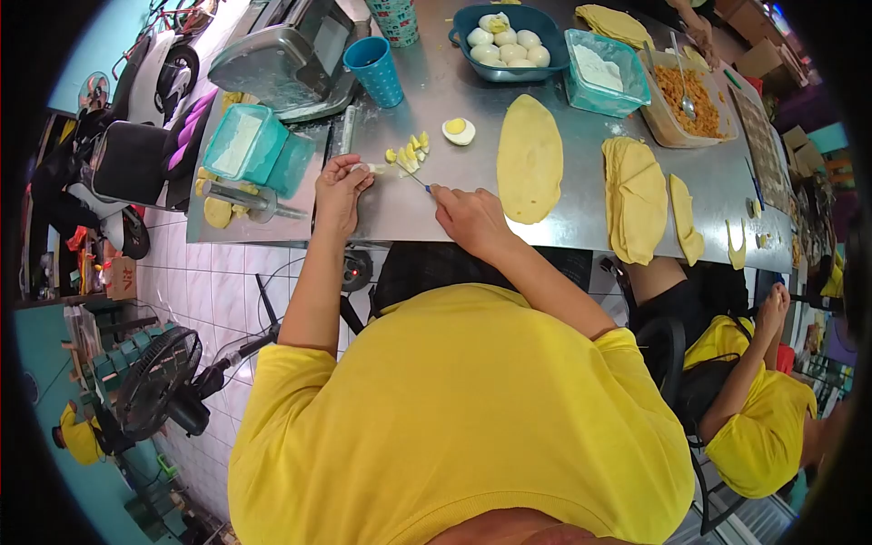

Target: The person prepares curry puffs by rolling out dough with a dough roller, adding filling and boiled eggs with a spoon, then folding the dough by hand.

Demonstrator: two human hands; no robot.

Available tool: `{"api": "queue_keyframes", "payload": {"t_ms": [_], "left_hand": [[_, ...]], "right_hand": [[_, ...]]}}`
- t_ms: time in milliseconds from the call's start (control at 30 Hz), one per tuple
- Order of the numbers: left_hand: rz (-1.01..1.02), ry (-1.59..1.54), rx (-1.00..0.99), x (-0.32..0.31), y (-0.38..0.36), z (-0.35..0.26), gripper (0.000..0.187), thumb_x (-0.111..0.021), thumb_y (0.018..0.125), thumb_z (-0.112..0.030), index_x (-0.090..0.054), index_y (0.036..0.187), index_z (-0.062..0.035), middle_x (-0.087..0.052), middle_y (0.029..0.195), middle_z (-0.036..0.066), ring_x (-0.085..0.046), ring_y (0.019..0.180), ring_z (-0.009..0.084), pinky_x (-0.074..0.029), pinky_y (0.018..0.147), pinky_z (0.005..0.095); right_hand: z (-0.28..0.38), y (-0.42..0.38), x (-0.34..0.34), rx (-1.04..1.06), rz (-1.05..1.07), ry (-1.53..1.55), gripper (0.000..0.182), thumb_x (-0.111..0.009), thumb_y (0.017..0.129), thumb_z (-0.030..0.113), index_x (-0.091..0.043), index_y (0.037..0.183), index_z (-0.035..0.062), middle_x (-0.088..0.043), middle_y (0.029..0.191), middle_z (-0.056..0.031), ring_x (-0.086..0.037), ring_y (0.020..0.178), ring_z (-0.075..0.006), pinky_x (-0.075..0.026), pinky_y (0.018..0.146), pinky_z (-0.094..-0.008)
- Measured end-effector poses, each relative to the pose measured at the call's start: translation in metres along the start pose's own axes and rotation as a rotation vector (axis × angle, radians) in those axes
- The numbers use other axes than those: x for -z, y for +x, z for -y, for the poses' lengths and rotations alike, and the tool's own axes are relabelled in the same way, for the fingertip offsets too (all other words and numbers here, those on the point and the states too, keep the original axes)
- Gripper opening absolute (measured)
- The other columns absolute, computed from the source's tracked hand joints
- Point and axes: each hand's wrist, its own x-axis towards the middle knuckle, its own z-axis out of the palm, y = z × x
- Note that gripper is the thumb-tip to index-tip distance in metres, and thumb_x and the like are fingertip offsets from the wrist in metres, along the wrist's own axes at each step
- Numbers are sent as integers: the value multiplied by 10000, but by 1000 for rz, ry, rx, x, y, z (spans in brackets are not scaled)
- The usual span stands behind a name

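My left hand (340,195) is closed at the fingertips on a white piece of boiled egg (371,169), low over the steel table. My right hand (472,220) grips a small knife (416,180) with a blue handle, its blade pointing left toward the egg. Just beyond the blade lie several cut egg wedges (409,154) with yellow yolk. Half a boiled egg (459,132), yolk showing, rests farther back. To the right of it a long oval sheet of dough (530,159) lies flat.
A blue bowl of whole eggs (463,65), tubs of white powder (607,73) (238,143), an orange filling tub (688,98) and stacked dough sheets (633,200) surround the work. A metal machine (282,73) and blue cup (373,71) stand left. Another person (754,400) sits right.
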Motion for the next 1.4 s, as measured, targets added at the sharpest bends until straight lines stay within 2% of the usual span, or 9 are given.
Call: {"api": "queue_keyframes", "payload": {"t_ms": [233, 467, 567, 733, 900, 1033, 1133, 1300, 1400], "left_hand": [[295, 206, 125, -81, -38, 5, 159, -598, 815, 9, -594, 974, 18, -619, 850, 80, -618, 726, 141, -518, 676, 250], [506, 287, 317, -170, -39, 56, 209, -608, 834, -49, -592, 999, 78, -637, 862, 112, -613, 737, 133, -509, 688, 235], [507, 418, 269, -175, -39, 55, 261, -594, 855, -67, -580, 1064, 90, -637, 864, 114, -616, 761, 127, -509, 689, 230], [476, 407, 233, -162, -45, 57, 330, -580, 874, -65, -541, 1176, 63, -621, 923, 88, -607, 805, 120, -510, 713, 229], [438, 346, 113, -140, -45, 49, 320, -558, 867, -41, -556, 1185, -5, -613, 975, 72, -599, 817, 116, -502, 688, 225], [75, 886, -701, -87, -10, 21, 287, -544, 782, 18, -580, 1059, -47, -591, 975, 119, -566, 750, 202, -478, 681, 312], [-54, 1016, -525, -50, 10, -10, 376, -538, 758, 32, -574, 1123, -51, -584, 1023, 122, -560, 788, 243, -473, 721, 318], [410, 1059, -336, -20, 30, -10, 447, -545, 773, 79, -570, 1197, -59, -585, 1105, 63, -563, 840, 158, -466, 716, 255], [403, 1097, -365, -20, 29, -9, 369, -566, 771, 83, -605, 1118, -36, -615, 1001, 60, -578, 807, 138, -468, 709, 253]], "right_hand": [[-60, -33, 73, -283, -393, -177, 241, -587, 763, 91, -602, 1002, 67, -616, 781, -112, -596, 665, -299, -463, 594, -405], [-104, -63, 97, -449, -203, -491, 253, -582, 805, 103, -583, 1041, 10, -597, 893, -153, -586, 772, -306, -470, 672, -412], [-92, -55, 99, -381, -355, -543, 292, -593, 795, 107, -577, 1060, -12, -568, 972, -140, -550, 897, -288, -443, 733, -411], [-61, -52, 93, -213, -147, -100, 301, -644, 760, 141, -611, 1056, 97, -562, 992, -67, -502, 938, -248, -348, 802, -381], [-65, -50, 72, -203, -100, -94, 185, -657, 755, 134, -632, 933, 89, -557, 923, -47, -500, 901, -239, -346, 791, -379], [-70, -45, 77, -240, -141, 11, 136, -652, 752, 105, -632, 883, 72, -564, 834, -53, -510, 809, -241, -360, 763, -357], [-72, -45, 84, -403, -69, 284, 135, -647, 756, 103, -625, 872, 39, -567, 781, -73, -532, 730, -235, -406, 697, -343], [-74, -38, 95, -644, 175, 476, 182, -650, 762, 136, -617, 877, -1, -592, 771, -115, -577, 677, -219, -457, 608, -343], [-81, -37, 93, -572, 165, 337, 184, -627, 785, 136, -620, 915, 5, -602, 796, -133, -594, 741, -267, -464, 652, -354]]}}
